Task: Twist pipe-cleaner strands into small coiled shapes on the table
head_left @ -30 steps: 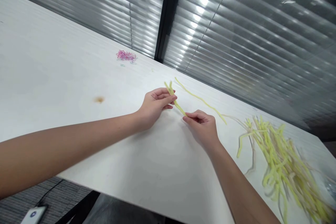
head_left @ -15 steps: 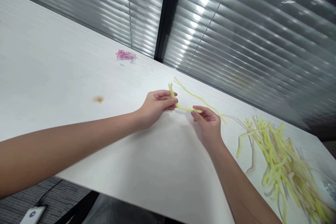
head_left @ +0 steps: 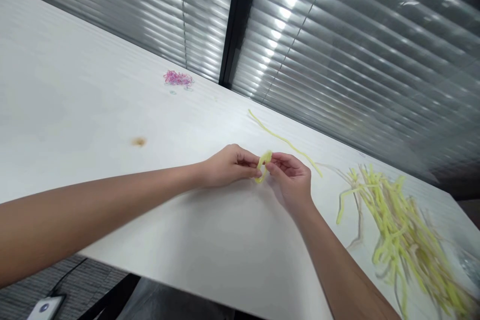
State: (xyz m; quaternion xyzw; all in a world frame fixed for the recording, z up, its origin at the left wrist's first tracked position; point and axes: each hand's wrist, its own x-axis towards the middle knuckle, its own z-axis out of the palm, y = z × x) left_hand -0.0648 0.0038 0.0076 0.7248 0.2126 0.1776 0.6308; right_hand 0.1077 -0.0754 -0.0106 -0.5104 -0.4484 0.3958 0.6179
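Observation:
Between my two hands, above the white table (head_left: 210, 240), a fuzzy yellow strand (head_left: 265, 157) is bent into a small loop. My left hand (head_left: 234, 165) pinches the loop's left side between thumb and fingers. From the right, my right hand (head_left: 290, 172) pinches its upper right part, close to the left fingertips. Part of the strand is hidden by the fingers. A single long yellow strand (head_left: 281, 138) lies on the table just behind my right hand.
A large heap of yellow and beige strands (head_left: 397, 230) lies at the right. Pink and purple small bands (head_left: 178, 78) are piled near the back edge. A brown stain (head_left: 139, 141) marks the table at left. Blinds (head_left: 337, 60) stand behind; a white device (head_left: 45, 307) is below.
My left hand has moved right and slightly down, closer to my right hand. The held strand, stretched between the hands before, is now curled into a loop.

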